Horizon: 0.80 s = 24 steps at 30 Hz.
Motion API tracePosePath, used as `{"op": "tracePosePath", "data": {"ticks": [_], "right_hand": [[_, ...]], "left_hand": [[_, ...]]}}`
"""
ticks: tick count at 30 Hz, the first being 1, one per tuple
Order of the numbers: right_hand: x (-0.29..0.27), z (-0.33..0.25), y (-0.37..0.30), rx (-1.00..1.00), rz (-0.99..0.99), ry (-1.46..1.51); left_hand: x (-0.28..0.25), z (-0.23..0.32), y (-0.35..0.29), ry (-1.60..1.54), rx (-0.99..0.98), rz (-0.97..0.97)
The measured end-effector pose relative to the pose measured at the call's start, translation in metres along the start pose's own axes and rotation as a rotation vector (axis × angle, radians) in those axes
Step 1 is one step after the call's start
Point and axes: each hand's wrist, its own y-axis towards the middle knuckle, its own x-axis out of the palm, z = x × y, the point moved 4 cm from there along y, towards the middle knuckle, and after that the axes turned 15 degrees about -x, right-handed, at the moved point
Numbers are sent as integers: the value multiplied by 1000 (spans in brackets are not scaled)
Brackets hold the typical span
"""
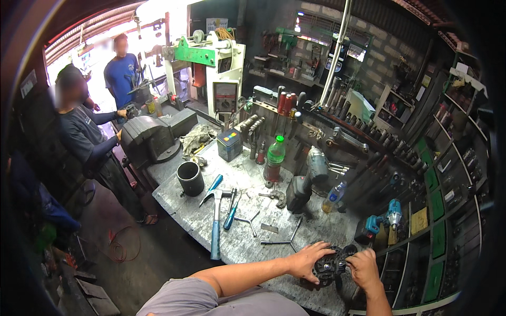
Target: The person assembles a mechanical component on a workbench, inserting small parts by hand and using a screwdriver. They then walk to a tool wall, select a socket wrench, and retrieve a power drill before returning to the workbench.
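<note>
At the near right edge of the metal workbench (179, 197) lies a dark, greasy mechanical part (328, 267) with a round boss in its middle. My left hand (308, 262) grips it from the left, thumb and fingers spread around its side and top. Against the part's right side, my right hand (365, 267) is closed with the fingers curled; what they hold is hidden. A Y-shaped socket wrench (292, 238) lies just beyond my left hand. Left of that are a small flat metal plate (270, 228), a claw hammer (216, 226) with a blue handle, and a blue-handled screwdriver (232, 213).
Behind stand a black cylinder (190, 179), a green-capped bottle (275, 154), a large impact wrench (311, 174) and a smaller bottle (334, 197). A teal cordless tool (392, 213) sits by the right shelves. A bench vise (153, 137) is far left, near two people (87, 121).
</note>
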Motion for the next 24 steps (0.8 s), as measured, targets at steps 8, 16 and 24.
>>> {"op": "tracePosePath", "data": {"ticks": [8,16,24], "right_hand": [[18,-11,-14,327,-168,100],[7,-7,-10,277,7,126],[14,-1,-8,339,-147,108]], "left_hand": [[2,1,-2,6,-6,21],[4,-2,-2,-26,7,30],[2,-1,-2,-1,-1,22]]}}
